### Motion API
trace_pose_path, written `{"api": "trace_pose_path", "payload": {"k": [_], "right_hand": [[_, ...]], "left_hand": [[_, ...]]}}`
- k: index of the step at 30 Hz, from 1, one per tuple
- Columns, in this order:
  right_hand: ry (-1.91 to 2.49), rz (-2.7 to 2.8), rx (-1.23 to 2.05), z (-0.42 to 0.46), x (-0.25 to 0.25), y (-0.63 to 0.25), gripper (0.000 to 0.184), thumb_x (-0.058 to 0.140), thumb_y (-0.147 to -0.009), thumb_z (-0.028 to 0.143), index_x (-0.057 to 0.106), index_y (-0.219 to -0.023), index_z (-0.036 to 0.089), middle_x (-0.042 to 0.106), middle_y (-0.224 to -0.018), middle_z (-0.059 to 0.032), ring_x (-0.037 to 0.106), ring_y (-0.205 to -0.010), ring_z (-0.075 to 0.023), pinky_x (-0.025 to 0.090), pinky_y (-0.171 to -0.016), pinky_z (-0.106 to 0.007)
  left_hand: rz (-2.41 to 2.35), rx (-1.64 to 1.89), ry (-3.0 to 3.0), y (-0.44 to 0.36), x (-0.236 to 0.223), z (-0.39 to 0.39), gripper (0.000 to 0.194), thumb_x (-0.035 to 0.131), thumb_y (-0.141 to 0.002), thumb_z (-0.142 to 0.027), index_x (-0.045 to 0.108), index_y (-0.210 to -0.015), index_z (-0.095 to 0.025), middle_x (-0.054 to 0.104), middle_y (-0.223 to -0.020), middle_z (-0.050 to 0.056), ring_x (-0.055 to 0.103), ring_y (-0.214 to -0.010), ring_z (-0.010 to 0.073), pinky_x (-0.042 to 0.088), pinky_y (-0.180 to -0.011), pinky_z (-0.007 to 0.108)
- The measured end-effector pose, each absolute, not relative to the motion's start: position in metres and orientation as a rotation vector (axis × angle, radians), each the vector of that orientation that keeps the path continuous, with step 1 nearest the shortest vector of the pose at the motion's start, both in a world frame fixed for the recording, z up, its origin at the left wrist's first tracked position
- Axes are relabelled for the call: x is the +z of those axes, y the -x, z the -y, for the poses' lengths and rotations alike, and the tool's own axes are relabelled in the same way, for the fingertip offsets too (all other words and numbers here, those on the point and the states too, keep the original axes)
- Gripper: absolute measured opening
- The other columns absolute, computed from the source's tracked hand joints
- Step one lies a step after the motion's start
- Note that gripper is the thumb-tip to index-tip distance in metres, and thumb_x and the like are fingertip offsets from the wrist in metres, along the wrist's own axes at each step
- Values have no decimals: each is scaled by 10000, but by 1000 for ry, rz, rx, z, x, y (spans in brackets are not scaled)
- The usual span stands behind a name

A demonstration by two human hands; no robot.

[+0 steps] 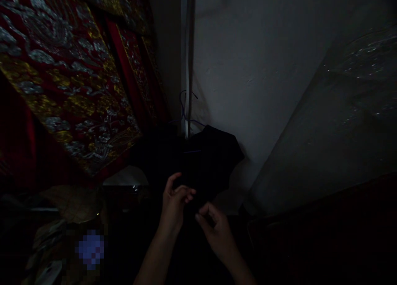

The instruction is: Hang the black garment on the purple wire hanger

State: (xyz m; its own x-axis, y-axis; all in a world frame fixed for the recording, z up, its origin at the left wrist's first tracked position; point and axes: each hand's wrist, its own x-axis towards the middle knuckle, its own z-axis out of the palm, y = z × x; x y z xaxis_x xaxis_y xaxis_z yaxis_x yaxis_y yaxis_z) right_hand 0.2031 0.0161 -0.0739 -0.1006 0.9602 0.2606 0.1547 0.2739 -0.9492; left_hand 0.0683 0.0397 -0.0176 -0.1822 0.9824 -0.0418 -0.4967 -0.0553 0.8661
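A black short-sleeved garment hangs on a thin wire hanger in the middle of the head view. In front of its lower part is my left hand, one finger raised and the thumb and other fingers pinched together. Just to the right, my right hand has its thumb and forefinger brought together in a pinch. A small gap separates the two hands. Whatever the fingertips hold is lost against the black cloth in this dim light.
A red cloth with silver and gold embroidery hangs at the left. Behind the garment are a pale upright pole and a grey wall. Shiny clear sheeting leans at the right. Dim cloths lie at lower left.
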Motion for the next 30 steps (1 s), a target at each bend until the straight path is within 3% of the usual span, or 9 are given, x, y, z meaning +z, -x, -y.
{"api": "trace_pose_path", "payload": {"k": [10, 17, 22, 25, 27, 30], "right_hand": [[1176, 1570, 926, -29, -109, -231, 200, 637, -845, 347, 586, -728, 193, 608, -711, -1, 586, -725, -185, 442, -705, -290], [1157, 1678, 1024, -26, -114, -236, 116, 635, -810, 258, 605, -714, 200, 608, -680, 17, 568, -679, -163, 419, -640, -260], [1068, 1877, 1078, -48, -54, -233, 39, 676, -797, 225, 665, -831, 209, 643, -698, 29, 578, -641, -142, 424, -599, -244], [867, 1813, 875, -74, 8, -226, 325, 674, -862, 307, 621, -1172, 224, 675, -816, 13, 629, -740, -153, 485, -691, -272], [767, 1711, 675, -94, 47, -220, 410, 588, -935, 312, 544, -1333, 223, 664, -826, 11, 627, -755, -147, 489, -724, -278], [708, 1783, 454, -118, 87, -210, 380, 530, -973, 280, 574, -1340, 197, 692, -881, -15, 639, -792, -150, 483, -756, -284]], "left_hand": [[-734, 1568, -538, -66, 75, -121, 250, 565, -642, -13, 445, -768, -192, 670, -674, 22, 577, -522, 43, 429, -454, 81], [-719, 1609, -609, -59, 112, -128, 195, 535, -689, -18, 435, -718, -182, 648, -640, 16, 569, -533, 26, 413, -451, 51], [-758, 1726, -1027, -60, 103, -113, 382, 667, -662, -87, 424, -933, -203, 734, -693, -1, 620, -519, 71, 446, -494, 121], [-766, 1800, -1345, -60, 100, -108, 420, 693, -679, -128, 438, -1005, -199, 726, -664, -22, 641, -509, 103, 448, -498, 155], [-783, 1801, -1444, -59, 101, -105, 401, 674, -693, -120, 449, -1016, -198, 705, -645, -39, 631, -499, 102, 441, -498, 163], [-819, 1803, -1521, -57, 102, -101, 384, 658, -711, -115, 467, -1033, -200, 655, -627, -70, 608, -497, 90, 436, -504, 164]]}}
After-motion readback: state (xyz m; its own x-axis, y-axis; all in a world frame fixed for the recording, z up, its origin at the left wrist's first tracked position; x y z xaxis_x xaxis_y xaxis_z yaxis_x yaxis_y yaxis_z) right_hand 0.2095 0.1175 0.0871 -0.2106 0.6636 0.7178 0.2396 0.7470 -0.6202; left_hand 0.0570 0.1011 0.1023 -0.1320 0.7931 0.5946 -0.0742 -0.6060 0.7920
